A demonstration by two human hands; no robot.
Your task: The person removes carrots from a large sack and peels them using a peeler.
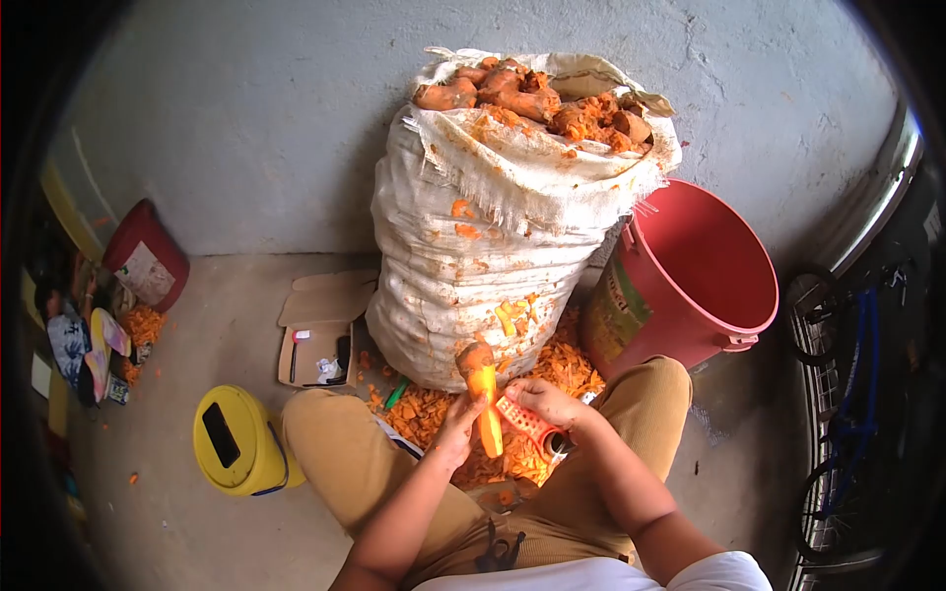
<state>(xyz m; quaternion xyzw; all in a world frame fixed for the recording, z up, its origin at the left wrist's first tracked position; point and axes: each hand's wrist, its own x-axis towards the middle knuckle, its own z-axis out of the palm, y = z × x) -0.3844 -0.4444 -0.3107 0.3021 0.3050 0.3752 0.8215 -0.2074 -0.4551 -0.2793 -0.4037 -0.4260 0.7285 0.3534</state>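
A: Nearest edges?

B: Left knee (pixel 320 424) and right knee (pixel 652 399), bent and spread. We have open room between them, and both hands sit inside it.

A: Hands?

B: Left hand (pixel 459 426) closed round the root (pixel 483 399); right hand (pixel 545 402) gripping an orange holed tool (pixel 522 418), just beside the root. Whether tool and root touch, we cannot tell.

A: The root's look?

B: Held near upright, long and narrow. Brown rough skin on the top end, bright yellow-orange flesh below.

A: Past the hands?

B: Orange peelings (pixel 419 412) heaped on the floor, up to the foot of the white sack (pixel 463 266). The sack closes off the room straight ahead. We log bare floor (pixel 227 325) to the left, broken by the yellow bucket (pixel 230 448) near the left knee, dark flat object (pixel 221 434) on its lid, and the open carton (pixel 313 340) near the sack.

A: Right side?

B: The big red tub (pixel 680 295) stands close by the sack, its rim open toward us; a narrow floor strip lies beyond the right knee.

A: Farthest?

B: Brown-skinned roots (pixel 512 91) fill the sack's mouth, its edge frayed and folded. Grey wall (pixel 266 138) behind.
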